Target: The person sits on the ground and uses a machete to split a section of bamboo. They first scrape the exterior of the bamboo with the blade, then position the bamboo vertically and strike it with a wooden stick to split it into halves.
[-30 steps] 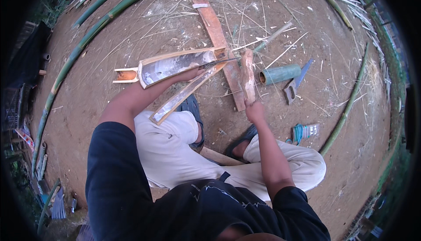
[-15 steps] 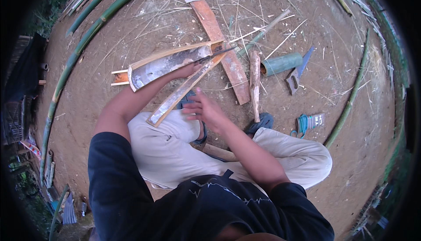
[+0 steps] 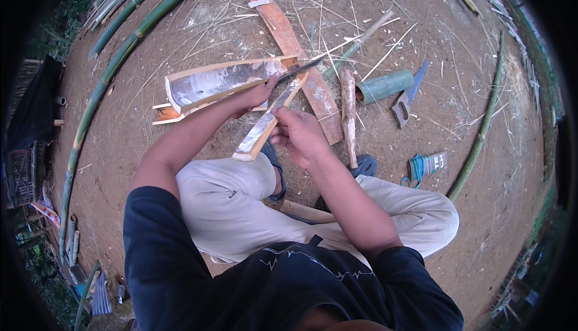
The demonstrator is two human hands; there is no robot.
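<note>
My left hand (image 3: pixel 260 93) is closed around the handle end of a long dark-bladed knife (image 3: pixel 301 70); its grip is partly hidden. The blade points away to the right, across the far ends of the split bamboo. A narrow bamboo strip (image 3: pixel 262 129), pale inside, slants toward me, and my right hand (image 3: pixel 296 135) pinches its side between thumb and fingers. Left of the knife lies a wide split bamboo half (image 3: pixel 220 84), its hollow side up. Under it shows another bamboo piece (image 3: pixel 165 113) with an orange inside. A flat reddish board (image 3: pixel 286 30) lies beneath the far ends.
A rough wooden stick (image 3: pixel 348 111), a green bamboo section (image 3: pixel 385 86) and a handsaw (image 3: pixel 410 97) lie to the right. Nearer is a dark pouch with a teal cord (image 3: pixel 428 167). Long bamboo poles (image 3: pixel 114 60) curve along the left. Thin slivers litter the dirt.
My right hand, open before, has closed on the bamboo strip. The strip's near end has swung right. The wide bamboo half has shifted up, showing more of the piece under it.
</note>
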